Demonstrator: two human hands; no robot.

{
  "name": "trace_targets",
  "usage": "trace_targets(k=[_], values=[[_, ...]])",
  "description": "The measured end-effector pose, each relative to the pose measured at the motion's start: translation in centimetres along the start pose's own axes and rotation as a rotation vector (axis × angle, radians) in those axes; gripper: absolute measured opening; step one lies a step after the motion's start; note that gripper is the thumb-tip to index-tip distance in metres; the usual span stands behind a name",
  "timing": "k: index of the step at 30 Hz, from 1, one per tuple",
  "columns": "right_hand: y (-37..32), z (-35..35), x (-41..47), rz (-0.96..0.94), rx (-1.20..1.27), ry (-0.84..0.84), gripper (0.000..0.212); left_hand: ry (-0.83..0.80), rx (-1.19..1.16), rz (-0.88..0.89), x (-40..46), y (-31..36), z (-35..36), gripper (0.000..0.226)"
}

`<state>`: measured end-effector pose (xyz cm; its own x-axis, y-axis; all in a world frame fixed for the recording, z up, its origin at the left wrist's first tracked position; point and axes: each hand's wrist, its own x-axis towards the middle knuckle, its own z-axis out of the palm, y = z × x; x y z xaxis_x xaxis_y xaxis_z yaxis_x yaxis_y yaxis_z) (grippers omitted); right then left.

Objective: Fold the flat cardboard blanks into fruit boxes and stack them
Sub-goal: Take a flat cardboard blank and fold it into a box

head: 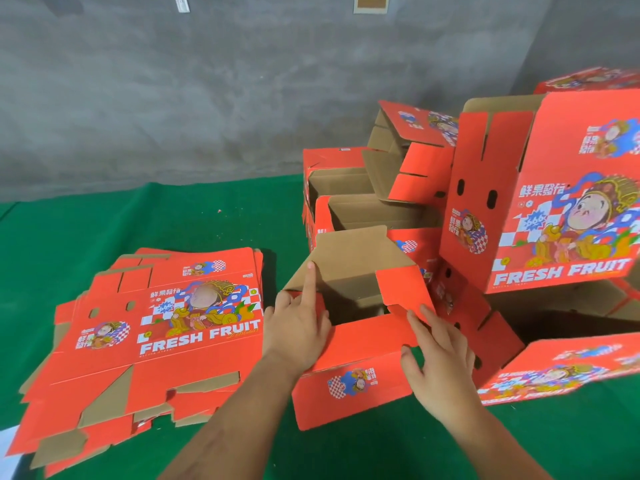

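Fingers: left hand (298, 327) index straight, pressing a brown flap; right hand (440, 355) fingers spread flat on the red front flap. Half-folded box (349, 372) sits on green cloth (173, 216), open side up, corrugated brown inside, long axis left-right. Flat blanks (156, 327) just left, folded boxes (540, 202) piled behind right.

Looks like a bare packing room or small warehouse: rough grey concrete wall (173, 98), green felt floor covering (138, 220), a pile of flat printed blanks (156, 334) and folded fruit boxes (540, 209) heaped up everywhere, no furniture.
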<state>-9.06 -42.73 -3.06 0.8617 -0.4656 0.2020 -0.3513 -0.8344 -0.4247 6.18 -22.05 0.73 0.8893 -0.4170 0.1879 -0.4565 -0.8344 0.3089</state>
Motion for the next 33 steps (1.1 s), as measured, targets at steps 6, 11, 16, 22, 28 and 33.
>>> trace_targets(k=[6, 11, 16, 22, 28, 33], values=[[-0.5, -0.8, 1.6, -0.016, 0.085, 0.032, 0.034, 0.213, -0.032, 0.002, -1.9, -0.3, 1.6, 0.097], [-0.7, -1.0, 1.6, -0.006, -0.006, -0.067, 0.073, 0.163, -0.12, 0.0, -2.0, -0.9, 1.7, 0.061], [-1.0, -1.2, 2.0, 0.082, 0.052, -0.062, 0.043, 0.263, -0.412, 0.022, -2.5, -1.2, 2.3, 0.041], [-1.5, -2.1, 2.2, 0.552, 0.617, -0.053, 0.093, 0.035, -0.75, -0.076, -4.3, -1.3, 3.1, 0.079], [-1.2, -0.9, 0.7, 0.469, 0.463, -0.196, 0.098, -0.091, -0.969, -0.121, -6.4, -1.5, 3.0, 0.041], [-1.0, -3.7, 2.0, 0.652, 0.836, -0.153, 0.068, 0.074, -0.894, -0.193, -6.4, -0.4, 2.8, 0.048]])
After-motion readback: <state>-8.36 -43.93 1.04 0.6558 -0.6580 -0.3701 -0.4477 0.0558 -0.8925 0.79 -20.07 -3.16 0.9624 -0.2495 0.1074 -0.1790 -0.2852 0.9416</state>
